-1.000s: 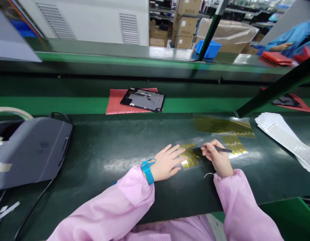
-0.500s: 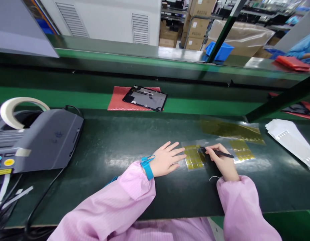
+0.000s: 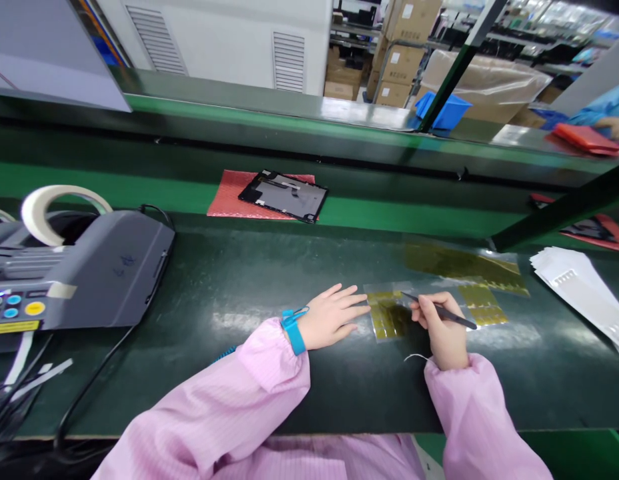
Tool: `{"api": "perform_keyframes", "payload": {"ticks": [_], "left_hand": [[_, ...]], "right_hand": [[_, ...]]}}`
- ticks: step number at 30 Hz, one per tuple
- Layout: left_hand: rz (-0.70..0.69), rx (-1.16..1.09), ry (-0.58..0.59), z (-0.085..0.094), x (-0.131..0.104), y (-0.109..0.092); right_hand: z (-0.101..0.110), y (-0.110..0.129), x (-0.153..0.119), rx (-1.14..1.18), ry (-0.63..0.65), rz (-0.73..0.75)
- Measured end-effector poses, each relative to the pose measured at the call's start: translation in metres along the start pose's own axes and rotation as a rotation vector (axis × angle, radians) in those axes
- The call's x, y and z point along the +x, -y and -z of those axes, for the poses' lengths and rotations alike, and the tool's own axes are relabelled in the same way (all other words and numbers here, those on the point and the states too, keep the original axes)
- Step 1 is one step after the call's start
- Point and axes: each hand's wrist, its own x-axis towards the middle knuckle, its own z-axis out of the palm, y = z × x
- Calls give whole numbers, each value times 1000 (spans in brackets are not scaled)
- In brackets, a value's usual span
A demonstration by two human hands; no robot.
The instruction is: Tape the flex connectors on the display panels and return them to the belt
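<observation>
My left hand [image 3: 330,319] lies flat with fingers spread, its fingertips at the left edge of a clear sheet of amber film pieces [image 3: 386,327]. A blue wrist strap [image 3: 293,331] circles that wrist. Between the thumb and fingers of my right hand [image 3: 443,328] is a pair of black tweezers [image 3: 454,316], tips pointing left over the sheet's upper right part. Whether the tips pinch a piece of film is too small to tell. Another amber film sheet [image 3: 482,303] lies just beyond my right hand, and a longer amber strip [image 3: 439,260] stretches behind it.
A grey tape dispenser [image 3: 104,273] with a tape roll [image 3: 37,217] stands at the left. At the back, a tablet screen panel [image 3: 289,195] rests on red bubble wrap [image 3: 222,200]. White sheets [image 3: 579,283] lie at the right, near a green post [image 3: 554,200].
My right hand and the tweezers have shifted slightly right and down, and the tips sit higher on the film sheet. My left hand stays flat in place. The view has turned slightly.
</observation>
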Motion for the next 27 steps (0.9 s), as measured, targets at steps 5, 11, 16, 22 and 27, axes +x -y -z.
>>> {"api": "perform_keyframes", "payload": {"ticks": [5,11,16,22,27], "left_hand": [[23,3,-10,4,-8,1],[18,22,-4,1,-9,3],[13,14,-12,3,-8,4],[12,6,-7,3,-8,3],[2,5,-28,2,-9,4]], "right_hand": [[11,-4,10,-225,-69,5],[17,-4,15,-261,45,-70],[12,-1,14,-243,82,-87],[12,2,15,-246,89,-79],[11,1,16,-254,85,-70]]}}
